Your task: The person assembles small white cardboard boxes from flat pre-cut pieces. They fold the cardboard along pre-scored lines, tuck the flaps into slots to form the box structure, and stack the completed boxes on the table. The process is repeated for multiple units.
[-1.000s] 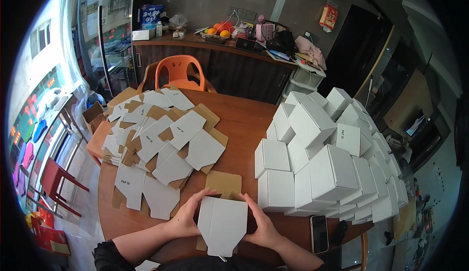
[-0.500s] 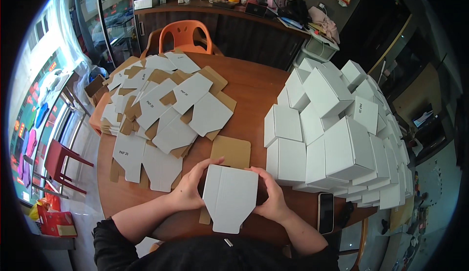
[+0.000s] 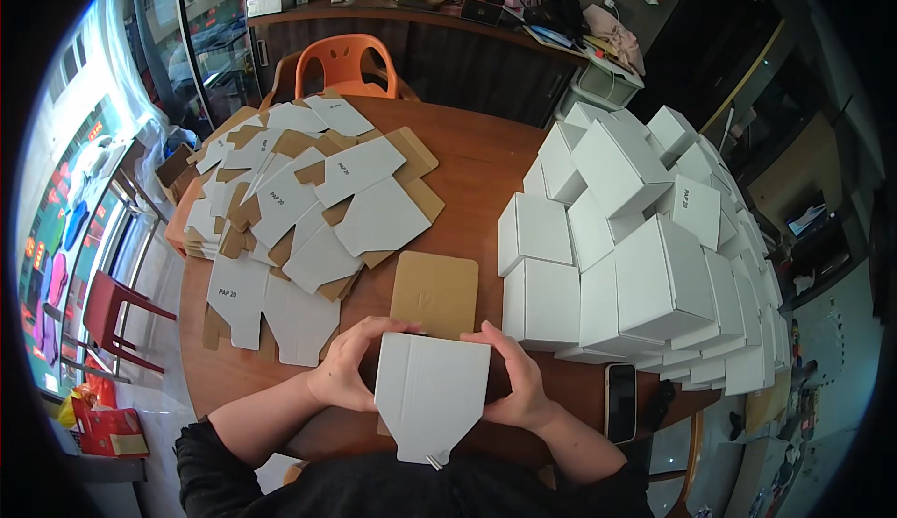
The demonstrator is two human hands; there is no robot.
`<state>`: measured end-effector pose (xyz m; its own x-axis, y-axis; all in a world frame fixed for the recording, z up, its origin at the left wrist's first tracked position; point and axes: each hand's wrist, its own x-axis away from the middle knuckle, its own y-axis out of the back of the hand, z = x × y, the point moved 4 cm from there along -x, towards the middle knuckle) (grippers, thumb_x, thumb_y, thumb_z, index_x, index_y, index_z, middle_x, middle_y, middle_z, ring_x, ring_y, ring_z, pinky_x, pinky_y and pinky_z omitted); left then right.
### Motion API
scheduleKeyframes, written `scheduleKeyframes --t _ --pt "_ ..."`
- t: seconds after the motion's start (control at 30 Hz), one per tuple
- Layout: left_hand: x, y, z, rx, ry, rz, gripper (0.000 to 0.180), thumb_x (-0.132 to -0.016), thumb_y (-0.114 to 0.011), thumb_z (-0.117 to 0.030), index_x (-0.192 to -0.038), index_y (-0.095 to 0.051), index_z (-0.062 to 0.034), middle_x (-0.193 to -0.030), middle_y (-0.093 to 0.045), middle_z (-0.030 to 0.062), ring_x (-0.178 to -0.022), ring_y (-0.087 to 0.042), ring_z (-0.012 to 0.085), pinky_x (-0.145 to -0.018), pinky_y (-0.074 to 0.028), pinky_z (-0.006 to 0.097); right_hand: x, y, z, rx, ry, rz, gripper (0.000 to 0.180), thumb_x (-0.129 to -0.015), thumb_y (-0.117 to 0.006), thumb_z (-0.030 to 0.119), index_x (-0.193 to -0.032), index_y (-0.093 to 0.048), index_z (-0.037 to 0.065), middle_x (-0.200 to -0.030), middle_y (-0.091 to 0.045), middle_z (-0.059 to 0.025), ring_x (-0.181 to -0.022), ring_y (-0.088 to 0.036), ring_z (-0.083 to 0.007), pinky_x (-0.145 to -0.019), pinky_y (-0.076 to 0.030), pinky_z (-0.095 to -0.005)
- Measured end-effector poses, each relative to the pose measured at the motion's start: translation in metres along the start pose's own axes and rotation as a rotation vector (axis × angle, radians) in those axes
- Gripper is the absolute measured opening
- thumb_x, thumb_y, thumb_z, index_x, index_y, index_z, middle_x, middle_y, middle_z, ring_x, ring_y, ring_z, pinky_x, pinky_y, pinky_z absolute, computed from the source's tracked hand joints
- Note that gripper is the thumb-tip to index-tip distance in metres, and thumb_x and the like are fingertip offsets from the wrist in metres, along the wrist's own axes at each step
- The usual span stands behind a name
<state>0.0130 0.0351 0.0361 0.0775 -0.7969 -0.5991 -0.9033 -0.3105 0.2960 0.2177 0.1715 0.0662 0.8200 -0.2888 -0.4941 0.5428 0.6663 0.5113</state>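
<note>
Between my two hands is a partly folded white cardboard box, close to my body at the table's near edge. A tapered flap of it points toward me, and a brown inner panel stretches out on the far side. My left hand is closed on its left side, thumb and fingers along the edge. On the opposite side my right hand grips it in the same way. The undersides of the box and some fingertips are hidden.
Flat box blanks lie heaped on the table to the left. Finished white boxes are stacked high at right. A phone rests near the right front edge. An orange chair stands beyond the table.
Both hands have drawn the box slightly toward me and to the left. More of its brown inner panel shows on the far side. The view has shifted slightly.
</note>
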Motion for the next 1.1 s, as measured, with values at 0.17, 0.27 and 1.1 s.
scheduleKeyframes --t 0.17,0.27,1.1 --pt "0.0 0.0 -0.001 -0.016 0.052 0.029 0.089 -0.066 -0.096 -0.02 -0.135 -0.046 0.0032 -0.13 -0.062 0.0203 -0.118 -0.066 0.0292 -0.098 -0.056 0.039 0.0 0.0 0.002 0.04 -0.003 -0.012 0.098 -0.063 -0.095 0.016 -0.145 -0.045 -0.002 -0.133 -0.064 -0.0175 -0.12 -0.064 -0.0318 -0.1 -0.055 -0.0408" --pt "0.007 0.0 0.001 0.023 0.02 0.0 0.089 -0.067 -0.097 -0.021 -0.135 -0.046 0.0031 -0.13 -0.062 0.0201 -0.118 -0.066 0.0291 -0.098 -0.056 0.039 0.0 -0.001 0.002 0.036 0.053 -0.023 0.095 -0.064 -0.095 0.016 -0.144 -0.046 -0.002 -0.133 -0.064 -0.0166 -0.121 -0.064 -0.0321 -0.1 -0.054 -0.041" --pt "0.007 -0.012 -0.005 0.436 0.172 0.136 0.1 -0.092 -0.066 -0.049 -0.161 -0.014 0.0012 -0.165 -0.022 0.026 -0.153 -0.025 0.0382 -0.123 -0.019 0.048 0.004 -0.005 -0.018 -0.941 -0.385 0.236 0.121 -0.071 -0.088 0.016 -0.165 -0.011 0.013 -0.17 -0.01 -0.0109 -0.156 -0.016 -0.0245 -0.125 -0.017 -0.0434"
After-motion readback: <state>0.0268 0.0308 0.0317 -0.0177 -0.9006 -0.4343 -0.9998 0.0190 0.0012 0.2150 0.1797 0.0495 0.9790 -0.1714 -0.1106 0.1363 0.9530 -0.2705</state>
